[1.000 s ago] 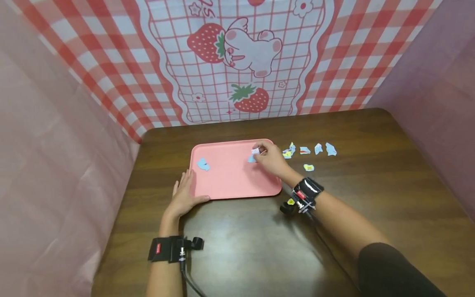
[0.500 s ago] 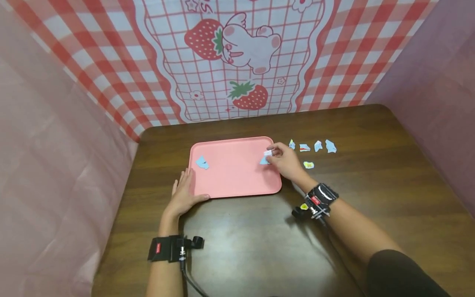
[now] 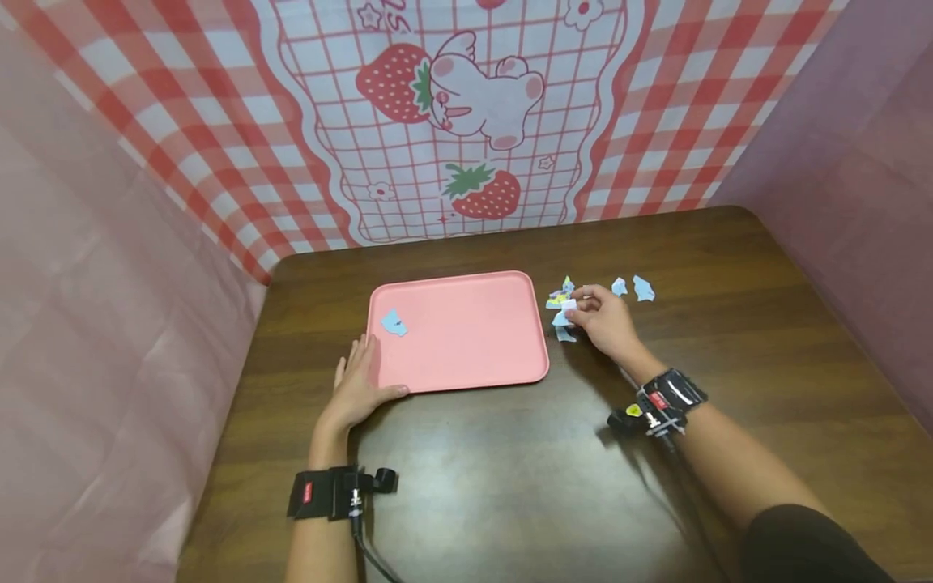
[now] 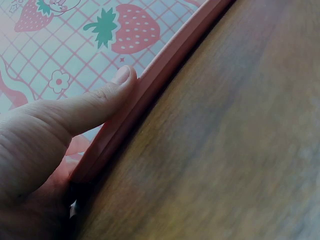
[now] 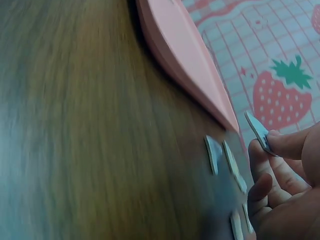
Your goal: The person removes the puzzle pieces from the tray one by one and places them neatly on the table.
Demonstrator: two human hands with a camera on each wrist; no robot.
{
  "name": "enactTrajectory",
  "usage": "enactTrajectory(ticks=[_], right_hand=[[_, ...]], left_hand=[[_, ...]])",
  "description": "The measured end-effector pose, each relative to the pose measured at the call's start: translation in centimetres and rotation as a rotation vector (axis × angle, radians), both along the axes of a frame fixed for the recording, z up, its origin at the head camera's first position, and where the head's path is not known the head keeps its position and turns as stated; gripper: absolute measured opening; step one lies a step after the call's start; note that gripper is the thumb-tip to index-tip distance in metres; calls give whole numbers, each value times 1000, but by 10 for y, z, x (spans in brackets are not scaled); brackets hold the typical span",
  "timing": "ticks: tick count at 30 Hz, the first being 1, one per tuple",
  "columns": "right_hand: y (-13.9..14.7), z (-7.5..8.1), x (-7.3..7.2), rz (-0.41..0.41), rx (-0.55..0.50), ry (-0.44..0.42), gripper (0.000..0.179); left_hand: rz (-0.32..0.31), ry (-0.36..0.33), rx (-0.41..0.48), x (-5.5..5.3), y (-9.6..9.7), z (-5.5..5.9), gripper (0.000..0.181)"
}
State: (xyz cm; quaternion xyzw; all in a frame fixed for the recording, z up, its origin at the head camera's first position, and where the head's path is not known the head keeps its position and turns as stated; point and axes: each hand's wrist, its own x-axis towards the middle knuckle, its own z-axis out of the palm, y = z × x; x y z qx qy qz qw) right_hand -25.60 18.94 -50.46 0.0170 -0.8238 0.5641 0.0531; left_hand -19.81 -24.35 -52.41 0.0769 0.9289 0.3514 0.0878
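Note:
My right hand (image 3: 603, 322) pinches a flat, irregular light-blue and white piece (image 3: 564, 314) between thumb and fingers. It holds the piece just past the right edge of the pink tray (image 3: 459, 332). In the right wrist view the pinched piece (image 5: 259, 132) stands tilted above the table. Close to it on the table are yellow-and-blue pieces (image 3: 560, 296) and a light-blue piece (image 3: 564, 334). My left hand (image 3: 357, 387) rests on the tray's front left corner, its thumb (image 4: 107, 100) lying along the rim. A light-blue piece (image 3: 394, 323) lies inside the tray at left.
Farther right on the table (image 3: 466, 486) lie a small pale piece (image 3: 619, 287) and a larger light-blue piece (image 3: 644, 288). A yellow piece (image 3: 634, 410) shows beside the right wrist camera. A red-and-white checked cloth (image 3: 291, 138) hangs behind the table.
My right hand has moved right, from above the tray to over the table pieces, still pinching the piece. The left hand keeps its place on the tray corner.

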Motion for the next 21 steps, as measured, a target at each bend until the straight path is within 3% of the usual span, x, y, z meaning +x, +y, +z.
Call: enactTrajectory(ticks=[5,9,21], right_hand=[[18,7,9,-12,6,-10,31],[38,1,10,-49,41,-9,30],[85,-1,16,-127,261,-33,28]], left_hand=[[2,1,6,1,1,-1,121],[2,-1,6,1,1,-2,122],[0,-8,1,1,1,-1,122]])
